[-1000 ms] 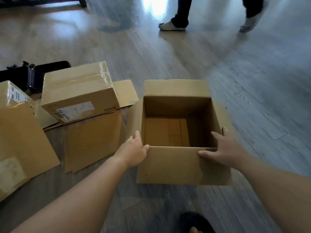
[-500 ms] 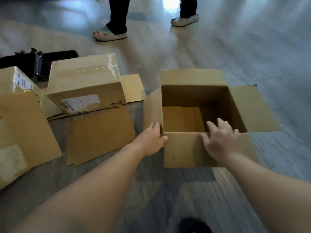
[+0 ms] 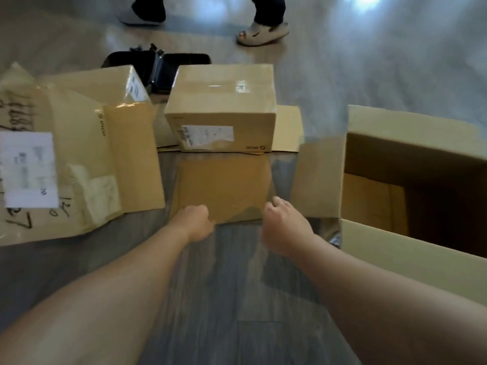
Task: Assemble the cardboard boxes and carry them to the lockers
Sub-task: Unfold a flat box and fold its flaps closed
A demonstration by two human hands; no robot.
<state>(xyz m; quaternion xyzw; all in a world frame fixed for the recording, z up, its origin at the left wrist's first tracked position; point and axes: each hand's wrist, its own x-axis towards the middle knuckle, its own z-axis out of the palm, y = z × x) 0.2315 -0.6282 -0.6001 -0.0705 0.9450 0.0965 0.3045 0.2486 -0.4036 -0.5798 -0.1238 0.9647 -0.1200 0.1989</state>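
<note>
Roughly one box looks finished so far: the open box (image 3: 411,185), the biggest thing on the floor (image 3: 369,61), stands upright with its top flaps spread, and its inside holds nothing but its own folded bottom panels. Judging by that, it is assembled but not carried anywhere; no lockers are in view, so the hauling is all ahead.

Well to the left of the open box lies a large flattened carton (image 3: 79,154) with a white shipping label and handwriting on it, unassembled. Between that carton and the open box sits a sealed box (image 3: 221,111), taped shut, label on its front; what it contains cannot be told. It rests on more flat cardboard.

Just left of the open box, in front of the sealed one, lies the flat cardboard sheet (image 3: 224,188), probably the next to be built. The left hand (image 3: 193,222) has its fingers curled at the sheet's near edge and seems to grip it. The right hand (image 3: 283,223) is at the sheet's near right corner, fingers curled; whether it holds the edge I cannot tell, since the frame is blurred.

Behind the sealed box is a black case (image 3: 158,67), and beyond it a passer-by's sandalled foot (image 3: 261,32).
</note>
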